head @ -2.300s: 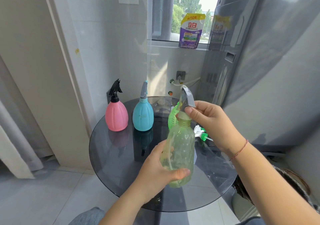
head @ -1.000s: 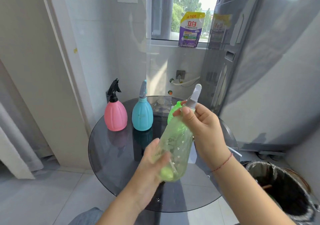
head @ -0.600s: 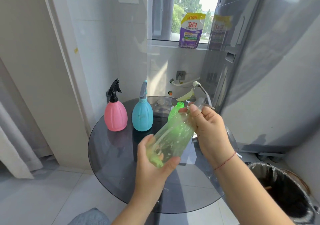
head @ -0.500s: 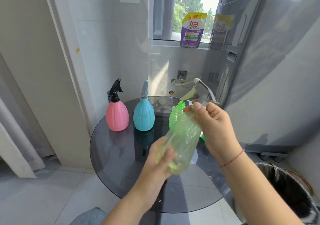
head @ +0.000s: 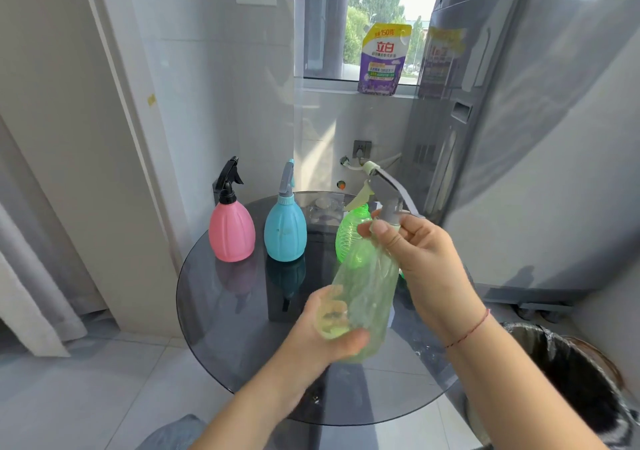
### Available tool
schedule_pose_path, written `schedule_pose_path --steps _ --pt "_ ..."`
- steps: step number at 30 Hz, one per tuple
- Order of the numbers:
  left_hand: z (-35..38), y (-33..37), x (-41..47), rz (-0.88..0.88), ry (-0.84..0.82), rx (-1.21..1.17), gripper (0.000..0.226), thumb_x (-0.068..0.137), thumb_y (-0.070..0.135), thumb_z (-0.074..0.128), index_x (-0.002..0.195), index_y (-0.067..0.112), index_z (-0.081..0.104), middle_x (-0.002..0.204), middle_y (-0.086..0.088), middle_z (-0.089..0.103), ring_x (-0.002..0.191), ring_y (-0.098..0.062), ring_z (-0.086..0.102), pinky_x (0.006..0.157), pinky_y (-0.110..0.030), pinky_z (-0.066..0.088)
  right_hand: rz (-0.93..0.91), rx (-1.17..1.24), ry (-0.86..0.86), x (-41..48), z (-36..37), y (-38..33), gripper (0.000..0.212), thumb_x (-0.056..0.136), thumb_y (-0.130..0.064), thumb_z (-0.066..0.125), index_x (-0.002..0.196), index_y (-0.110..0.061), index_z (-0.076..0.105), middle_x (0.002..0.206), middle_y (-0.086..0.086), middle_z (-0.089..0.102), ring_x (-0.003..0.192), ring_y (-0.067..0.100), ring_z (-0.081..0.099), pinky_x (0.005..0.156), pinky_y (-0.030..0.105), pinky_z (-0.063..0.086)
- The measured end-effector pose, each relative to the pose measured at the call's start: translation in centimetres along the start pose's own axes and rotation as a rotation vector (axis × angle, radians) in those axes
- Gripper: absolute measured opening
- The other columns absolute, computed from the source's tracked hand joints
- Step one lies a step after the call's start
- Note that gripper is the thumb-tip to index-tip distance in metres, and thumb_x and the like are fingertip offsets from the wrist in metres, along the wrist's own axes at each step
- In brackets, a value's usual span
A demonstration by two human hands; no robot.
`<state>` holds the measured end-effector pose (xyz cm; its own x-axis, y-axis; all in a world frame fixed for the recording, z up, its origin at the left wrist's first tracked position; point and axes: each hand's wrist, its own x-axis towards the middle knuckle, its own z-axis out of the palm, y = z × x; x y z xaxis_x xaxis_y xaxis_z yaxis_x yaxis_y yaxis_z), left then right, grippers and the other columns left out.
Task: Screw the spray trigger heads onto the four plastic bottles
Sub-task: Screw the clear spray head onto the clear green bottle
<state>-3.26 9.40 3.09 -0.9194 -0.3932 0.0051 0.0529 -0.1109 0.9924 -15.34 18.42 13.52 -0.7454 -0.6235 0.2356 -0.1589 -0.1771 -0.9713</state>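
I hold a pale green see-through bottle (head: 369, 276) tilted above the round glass table (head: 242, 311). My left hand (head: 325, 332) wraps its base. My right hand (head: 419, 259) pinches the collar of the grey spray trigger head (head: 386, 190) sitting at the bottle's neck. A pink bottle (head: 231, 235) with a black trigger head and a blue bottle (head: 285, 231) with a grey trigger head stand at the table's back left. Behind the held bottle stands a bright green bottle (head: 349, 235) with an open neck and no head.
A grey washing machine (head: 519, 138) rises at the right. A bin with a black liner (head: 571, 380) stands on the floor at the lower right. A purple detergent pouch (head: 381, 58) leans on the window sill. A wall and a curtain (head: 27, 276) close the left side.
The bottle went from upright to tilted in my hands. The trigger head has turned round on the neck under my right fingers, and its nozzle now points up and to the left.
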Motion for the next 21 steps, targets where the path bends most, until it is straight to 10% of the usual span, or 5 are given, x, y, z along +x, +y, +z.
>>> schedule_pose_path --steps 5,9,13,18,21 --pt "-0.3 -0.3 0.5 -0.093 -0.09 0.017 0.085 0.047 0.03 0.089 0.125 0.021 0.055 0.127 -0.011 0.062 0.101 -0.009 0.068 0.079 -0.022 0.056 -0.079 -0.179 -0.118 -0.6 0.6 0.2 0.01 0.083 -0.042 0.064 0.081 -0.039 0.074 0.115 0.048 0.046 0.104 0.061 0.047 0.091 0.07 0.038" --pt "1.2 -1.1 1.0 -0.039 0.161 0.154 0.078 0.039 0.051 0.085 0.108 0.039 0.052 0.114 0.017 0.062 0.097 0.006 0.064 0.078 -0.018 0.053 -0.142 -0.298 0.03 -0.8 0.9 0.9 0.023 0.089 -0.037 0.06 0.067 -0.029 0.06 0.1 0.04 0.06 0.054 0.032 0.041 0.053 0.045 0.038" --pt "2.0 -0.9 0.7 0.057 0.266 0.272 0.069 0.042 0.061 0.08 0.102 0.049 0.046 0.099 0.046 0.06 0.092 0.024 0.056 0.068 -0.001 0.046 -0.173 -0.332 0.111 -0.8 1.0 1.6 0.052 0.086 -0.043 0.058 0.077 0.007 0.047 0.093 0.039 0.062 0.057 0.022 0.026 0.053 0.044 0.027" --pt "2.3 -0.7 0.4 0.091 0.298 0.359 0.067 0.048 0.064 0.075 0.107 0.054 0.043 0.115 0.024 0.056 0.102 0.021 0.052 0.074 0.0 0.043 -0.199 -0.252 0.166 -0.7 0.8 2.2 0.042 0.085 -0.036 0.066 0.062 -0.007 0.044 0.057 0.014 0.059 0.05 0.011 0.023 0.049 0.032 0.025" --pt "2.7 -0.5 0.7 0.099 0.276 0.434 0.105 0.048 0.068 0.076 0.14 0.037 0.034 0.137 0.013 0.044 0.126 -0.002 0.046 0.102 -0.028 0.046 -0.213 -0.217 0.232 -0.8 0.9 2.9 0.035 0.081 -0.019 0.073 0.061 -0.024 0.045 0.04 -0.018 0.044 0.04 0.001 0.035 0.044 0.01 0.029"
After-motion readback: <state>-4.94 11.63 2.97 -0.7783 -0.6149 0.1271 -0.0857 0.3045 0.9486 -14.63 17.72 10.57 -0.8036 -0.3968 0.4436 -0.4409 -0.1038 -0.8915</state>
